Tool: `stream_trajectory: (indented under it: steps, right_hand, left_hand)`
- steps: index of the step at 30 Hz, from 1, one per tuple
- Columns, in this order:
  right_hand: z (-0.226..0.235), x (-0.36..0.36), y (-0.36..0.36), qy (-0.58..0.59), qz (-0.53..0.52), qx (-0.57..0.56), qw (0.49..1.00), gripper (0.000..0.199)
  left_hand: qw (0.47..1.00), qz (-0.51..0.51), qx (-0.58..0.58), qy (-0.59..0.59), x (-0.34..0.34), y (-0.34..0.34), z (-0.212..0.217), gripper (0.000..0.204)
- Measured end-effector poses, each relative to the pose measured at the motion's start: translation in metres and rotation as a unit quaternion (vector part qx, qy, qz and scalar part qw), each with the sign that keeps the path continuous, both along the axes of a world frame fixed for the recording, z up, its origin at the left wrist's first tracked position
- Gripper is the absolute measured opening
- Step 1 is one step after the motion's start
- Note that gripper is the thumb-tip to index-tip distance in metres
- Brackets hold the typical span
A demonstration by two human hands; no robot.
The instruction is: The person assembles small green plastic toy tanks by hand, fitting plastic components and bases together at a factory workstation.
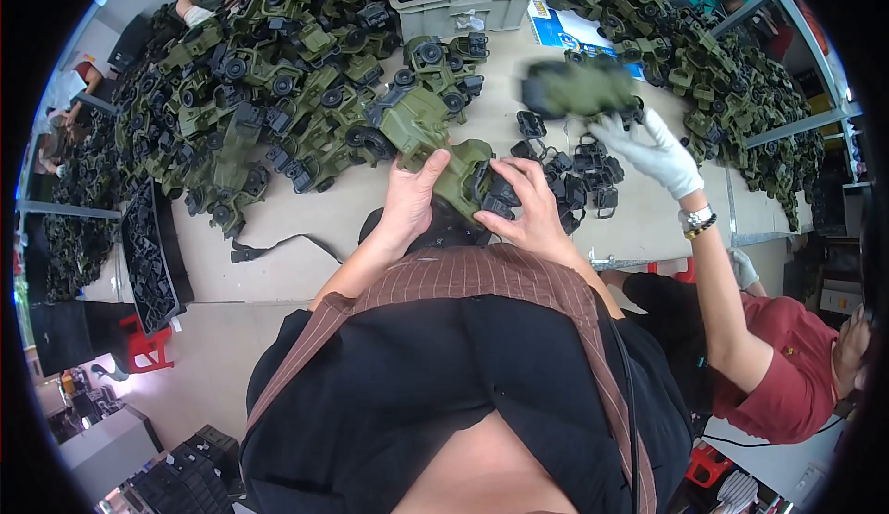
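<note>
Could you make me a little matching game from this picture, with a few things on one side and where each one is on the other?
Things:
1. olive-green plastic toy vehicle with black wheels
2. grey rectangular plastic crate
3. white fabric glove
4. flat black plastic tray

Places:
A. on a co-worker's raised hand at the right
B. leaning at the table's left edge
C. at the far side of the table, among the toy piles
D. between the person's left hand and right hand

Pairs: 1-D, 2-C, 3-A, 4-B

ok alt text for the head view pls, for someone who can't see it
Both bare hands, left hand and right hand, hold an olive-green toy vehicle over a table heaped with the same toys. On the right, a co-worker's white-gloved hand lifts another one.
</note>
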State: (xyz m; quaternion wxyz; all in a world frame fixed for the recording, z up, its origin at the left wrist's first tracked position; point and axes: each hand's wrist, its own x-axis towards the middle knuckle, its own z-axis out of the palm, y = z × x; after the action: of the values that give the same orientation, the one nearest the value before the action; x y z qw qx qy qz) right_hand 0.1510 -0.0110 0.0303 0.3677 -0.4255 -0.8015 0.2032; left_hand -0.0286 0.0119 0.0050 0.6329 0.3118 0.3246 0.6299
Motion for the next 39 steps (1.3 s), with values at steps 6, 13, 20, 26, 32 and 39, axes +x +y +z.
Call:
stream_trajectory:
  steps: [6,13,20,26,32,39]
  right_hand:
    - [-0.001,-0.001,0.001,0.024,0.010,0.063,0.998,0.064]
    - [-0.002,-0.002,0.001,0.010,0.028,0.105,0.994,0.063]
    - [-0.001,-0.002,0.001,-0.012,0.025,0.112,0.993,0.063]
    - [0.002,0.000,-0.002,-0.046,0.046,0.077,0.995,0.065]
    - [-0.007,0.001,-0.004,-0.045,0.062,0.056,0.995,0.067]
    - [-0.013,0.001,-0.005,-0.049,0.082,0.027,0.995,0.070]
  left_hand:
    - [1.000,-0.003,0.008,0.000,0.003,0.000,0.003,0.034]
    - [1.000,-0.003,0.004,0.008,0.003,-0.003,0.006,0.033]
    - [0.999,-0.001,0.016,0.034,0.004,-0.005,0.018,0.032]
    - [0.998,-0.011,0.015,0.063,0.002,-0.007,0.020,0.031]
    - [0.997,-0.028,-0.027,0.062,0.003,-0.015,0.025,0.035]
    - [0.996,-0.013,-0.059,0.059,0.004,-0.018,0.025,0.030]
